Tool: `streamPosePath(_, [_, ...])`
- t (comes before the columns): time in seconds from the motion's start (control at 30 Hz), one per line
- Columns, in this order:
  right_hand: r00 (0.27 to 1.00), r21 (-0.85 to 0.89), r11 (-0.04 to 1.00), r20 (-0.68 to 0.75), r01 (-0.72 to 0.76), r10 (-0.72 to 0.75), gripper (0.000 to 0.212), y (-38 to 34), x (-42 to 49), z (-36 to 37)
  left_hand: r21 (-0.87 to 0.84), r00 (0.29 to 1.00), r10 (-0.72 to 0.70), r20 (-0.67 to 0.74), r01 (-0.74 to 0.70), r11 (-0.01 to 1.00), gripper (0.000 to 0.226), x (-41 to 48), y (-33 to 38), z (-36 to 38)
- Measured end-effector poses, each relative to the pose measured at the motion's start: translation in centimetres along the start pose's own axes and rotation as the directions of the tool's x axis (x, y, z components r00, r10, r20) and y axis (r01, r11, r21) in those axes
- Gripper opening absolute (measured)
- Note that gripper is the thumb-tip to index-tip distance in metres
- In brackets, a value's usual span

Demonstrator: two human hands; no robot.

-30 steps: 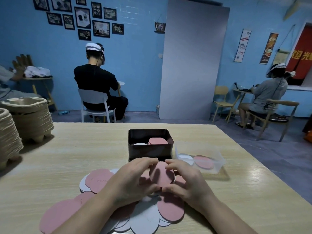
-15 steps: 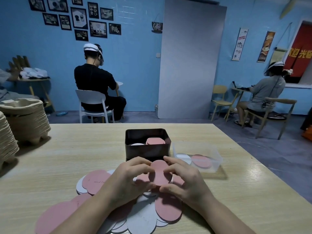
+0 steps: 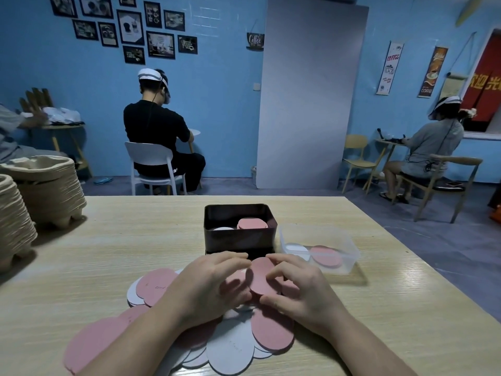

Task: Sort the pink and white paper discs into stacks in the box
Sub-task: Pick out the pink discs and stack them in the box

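Observation:
A loose heap of pink and white paper discs (image 3: 230, 348) lies on the wooden table in front of me. Both hands are curled round a small bunch of pink discs (image 3: 259, 278) held upright just above the heap: my left hand (image 3: 214, 286) grips its left edge, my right hand (image 3: 295, 289) its right edge. Just beyond my fingers stands the dark metal box (image 3: 240, 241), with a pink stack (image 3: 252, 223) on its right side and a white stack (image 3: 223, 228) on its left.
A clear plastic tub (image 3: 320, 251) holding a white and a pink disc sits right of the box. Stacks of moulded paper trays (image 3: 46, 191) stand at the table's left edge. People sit on chairs in the room behind.
The pink discs between my hands have shifted slightly; my fingers have closed in a little around their edges. The view has drifted slightly.

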State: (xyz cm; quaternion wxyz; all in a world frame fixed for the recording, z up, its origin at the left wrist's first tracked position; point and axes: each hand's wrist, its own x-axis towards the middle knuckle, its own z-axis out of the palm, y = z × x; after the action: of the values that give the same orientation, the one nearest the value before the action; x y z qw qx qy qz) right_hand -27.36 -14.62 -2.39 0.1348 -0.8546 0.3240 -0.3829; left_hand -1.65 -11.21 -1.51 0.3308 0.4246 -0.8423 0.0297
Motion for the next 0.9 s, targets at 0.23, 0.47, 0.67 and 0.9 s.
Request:
streamPosePath(0.23, [0.998,0.006,0.998,-0.006,-0.065,0.065,0.030,0.0,-0.3,-0.2,0.079,0.971,-0.152,0.185,0.139,0.987,0.065,-0.7,-0.8,-0.3])
streamPosePath(0.47, [0.994,0.018,0.994,-0.017,-0.106,0.107,0.030,0.2,-0.3,0.0,-0.011,0.973,-0.173,0.151,0.176,0.984,0.047,-0.6,-0.8,-0.6])
streamPosePath(0.67, [0.993,-0.048,0.993,-0.039,-0.110,0.108,0.032,0.5,-0.3,0.0,-0.034,0.974,-0.223,-0.028,0.222,0.974,0.046,-0.6,-1.0,-0.6])
streamPosePath(0.9, [0.998,0.062,0.996,-0.007,-0.063,0.063,0.038,0.4,0.0,0.5,-0.009,0.998,-0.059,-0.038,0.059,0.998,0.033,0.0,0.3,0.4])
